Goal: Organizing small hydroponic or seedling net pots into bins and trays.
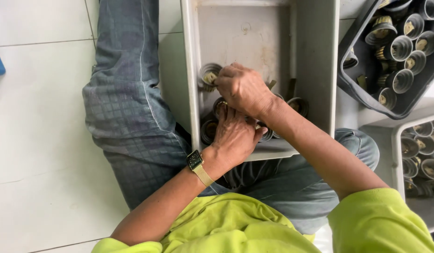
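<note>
Seen from the head camera, a person in a lime-green top and grey jeans sits on a white tiled floor [38, 140] with a scuffed, off-white rectangular plastic tub [315, 61] resting across the lap. Both hands work inside the tub. The right hand [242, 89] reaches toward the tub's left wall, its grip pinched on a round grey metal cap with a brass centre [209, 75] that lies against that wall. The left hand [233, 136], a square gold-banded wristwatch [196, 161] on its wrist, is at the tub's near edge, fingers curled down among more grey caps [210, 129] clustered there; whether its grip has closed on one cannot be told. Right of the tub sits a dark plastic tray [355, 84] packed with similar caps, and below that a second pale tub [390, 140] holding more.
</note>
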